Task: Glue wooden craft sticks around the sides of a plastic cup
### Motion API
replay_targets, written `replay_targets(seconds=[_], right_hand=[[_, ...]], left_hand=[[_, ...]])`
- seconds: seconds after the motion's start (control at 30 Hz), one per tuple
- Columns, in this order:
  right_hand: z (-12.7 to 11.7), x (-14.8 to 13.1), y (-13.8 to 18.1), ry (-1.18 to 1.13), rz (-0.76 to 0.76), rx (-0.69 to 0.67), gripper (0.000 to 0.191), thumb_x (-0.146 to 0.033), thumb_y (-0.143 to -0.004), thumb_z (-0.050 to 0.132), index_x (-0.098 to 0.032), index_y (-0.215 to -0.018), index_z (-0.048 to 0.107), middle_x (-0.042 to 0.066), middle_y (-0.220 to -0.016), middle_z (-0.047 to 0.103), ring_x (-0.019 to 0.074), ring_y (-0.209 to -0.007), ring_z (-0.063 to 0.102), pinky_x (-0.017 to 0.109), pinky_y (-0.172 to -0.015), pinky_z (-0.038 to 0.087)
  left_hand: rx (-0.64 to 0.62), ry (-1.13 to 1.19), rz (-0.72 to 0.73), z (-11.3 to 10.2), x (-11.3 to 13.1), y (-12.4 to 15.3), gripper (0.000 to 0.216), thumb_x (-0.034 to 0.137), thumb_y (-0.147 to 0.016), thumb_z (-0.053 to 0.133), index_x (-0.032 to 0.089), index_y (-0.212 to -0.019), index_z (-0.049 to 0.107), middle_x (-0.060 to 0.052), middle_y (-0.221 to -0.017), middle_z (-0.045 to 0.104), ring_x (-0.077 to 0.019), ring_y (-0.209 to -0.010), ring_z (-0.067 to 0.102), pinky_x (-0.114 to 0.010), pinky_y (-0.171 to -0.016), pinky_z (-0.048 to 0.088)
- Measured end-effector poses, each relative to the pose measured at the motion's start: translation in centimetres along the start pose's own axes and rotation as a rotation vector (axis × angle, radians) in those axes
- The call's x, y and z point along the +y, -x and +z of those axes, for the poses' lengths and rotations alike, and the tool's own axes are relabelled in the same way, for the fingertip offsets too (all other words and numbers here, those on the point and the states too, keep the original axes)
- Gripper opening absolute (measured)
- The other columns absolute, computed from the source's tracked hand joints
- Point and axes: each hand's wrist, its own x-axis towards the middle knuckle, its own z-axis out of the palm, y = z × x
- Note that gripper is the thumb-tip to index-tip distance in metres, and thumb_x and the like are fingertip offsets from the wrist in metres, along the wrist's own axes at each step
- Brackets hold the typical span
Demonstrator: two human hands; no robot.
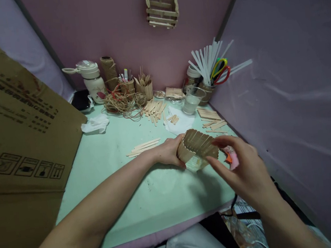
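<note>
A container made of wooden craft sticks [203, 141] is tilted above the table, its open mouth and pale base showing. My left hand [170, 151] grips its left side, with the thumb low and the fingers partly hidden behind the wall. My right hand [243, 161] is at the container's right side, thumb and fingers apart in a C shape. Its fingertips are close to the rim; whether they touch is unclear. Just behind this hand is a pink and orange tool [233, 159], probably a glue gun, mostly hidden. Several loose craft sticks [142, 147] lie beyond my left forearm.
A cardboard box [21, 135] stands along the left. At the back are a bottle [94, 84], tangled twine [124, 103], stick piles [154, 110], a plastic cup [192, 100] and a pot with scissors and white strips [208, 92]. A stick rack [162, 8] hangs on the wall.
</note>
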Motion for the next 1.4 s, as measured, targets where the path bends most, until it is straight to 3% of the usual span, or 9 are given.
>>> replay_targets(seconds=[0.17, 0.3, 0.43, 0.57, 0.77, 0.97, 1.07, 1.2, 1.4], right_hand=[[0.7, 3.2, 2.4, -0.256, 0.174, 0.362, 0.023, -0.035, -0.086, 0.065, -0.023, -0.105, 0.060, 0.009, -0.112, 0.065, 0.0245, -0.109, 0.062, 0.044, -0.098, 0.045], [4.3, 5.5, 4.2, -0.446, 0.307, 0.106, 0.064, -0.043, -0.082, 0.068, -0.025, -0.137, 0.041, 0.016, -0.142, 0.051, 0.0285, -0.130, 0.053, 0.050, -0.101, 0.047], [7.4, 6.0, 4.8, -0.539, 0.323, -0.089, 0.099, -0.042, -0.075, 0.075, -0.024, -0.153, 0.017, 0.018, -0.159, 0.029, 0.0301, -0.146, 0.034, 0.054, -0.115, 0.035], [8.9, 5.2, 4.7, -0.516, 0.336, -0.089, 0.091, -0.034, -0.076, 0.071, -0.022, -0.151, 0.021, 0.016, -0.154, 0.037, 0.0287, -0.143, 0.037, 0.052, -0.118, 0.031], [9.6, 4.5, 5.0, -0.339, 0.304, 0.018, 0.072, -0.031, -0.077, 0.069, -0.022, -0.141, 0.036, 0.012, -0.127, 0.051, 0.0301, -0.122, 0.051, 0.050, -0.102, 0.046], [9.9, 4.5, 5.2, -0.283, 0.259, -0.001, 0.065, -0.028, -0.078, 0.069, -0.021, -0.135, 0.039, 0.012, -0.120, 0.051, 0.0305, -0.116, 0.051, 0.049, -0.096, 0.048], [10.0, 4.5, 5.2, -0.277, 0.253, 0.003, 0.061, -0.027, -0.079, 0.067, -0.021, -0.134, 0.040, 0.014, -0.123, 0.053, 0.0312, -0.119, 0.051, 0.050, -0.097, 0.048], [10.1, 4.4, 5.1, -0.278, 0.234, 0.028, 0.058, -0.025, -0.080, 0.065, -0.022, -0.133, 0.041, 0.014, -0.126, 0.055, 0.0318, -0.120, 0.053, 0.052, -0.098, 0.048], [10.1, 4.3, 5.1, -0.250, 0.200, 0.043, 0.061, -0.024, -0.084, 0.062, -0.022, -0.139, 0.036, 0.015, -0.126, 0.055, 0.0317, -0.120, 0.054, 0.051, -0.096, 0.050]], left_hand=[[-0.031, 0.048, 0.075, -0.2, 0.2, -0.2, 0.114, 0.033, -0.050, 0.089, 0.025, -0.148, 0.032, -0.010, -0.140, 0.057, -0.0347, -0.127, 0.054, -0.046, -0.108, 0.042], [-0.054, 0.123, 0.178, -0.8, 1.0, -0.2, 0.098, 0.028, -0.055, 0.087, 0.023, -0.142, 0.042, -0.008, -0.141, 0.055, -0.0319, -0.132, 0.050, -0.041, -0.111, 0.040], [-0.021, 0.012, 0.087, -1.5, 1.1, 0.1, 0.085, 0.030, -0.058, 0.087, 0.019, -0.134, 0.052, -0.011, -0.138, 0.058, -0.0328, -0.128, 0.052, -0.043, -0.108, 0.041], [0.001, -0.038, 0.073, -1.8, 0.1, 0.0, 0.068, 0.028, -0.066, 0.082, 0.019, -0.128, 0.057, -0.008, -0.133, 0.063, -0.0278, -0.123, 0.056, -0.039, -0.105, 0.043], [0.091, -0.083, 0.003, -2.0, -0.6, -0.4, 0.045, 0.030, -0.077, 0.073, 0.022, -0.121, 0.064, -0.005, -0.125, 0.068, -0.0240, -0.117, 0.060, -0.036, -0.103, 0.044], [0.063, -0.272, -0.163, -3.9, 2.5, 0.7, 0.047, 0.023, -0.081, 0.058, 0.018, -0.128, 0.062, -0.011, -0.123, 0.070, -0.0261, -0.108, 0.066, -0.038, -0.095, 0.049], [0.163, -0.207, -0.301, -4.3, 4.7, 1.0, 0.049, 0.030, -0.086, 0.051, 0.016, -0.131, 0.059, -0.013, -0.131, 0.066, -0.0270, -0.117, 0.064, -0.038, -0.100, 0.048], [0.277, -0.115, -0.356, -3.2, 6.8, 0.6, 0.054, 0.043, -0.090, 0.044, 0.016, -0.137, 0.052, -0.012, -0.137, 0.062, -0.0283, -0.124, 0.059, -0.039, -0.104, 0.046], [0.251, -0.103, -0.317, -1.1, 7.1, -0.3, 0.049, 0.042, -0.092, 0.042, 0.018, -0.133, 0.051, -0.010, -0.135, 0.063, -0.0282, -0.123, 0.058, -0.040, -0.106, 0.045]])
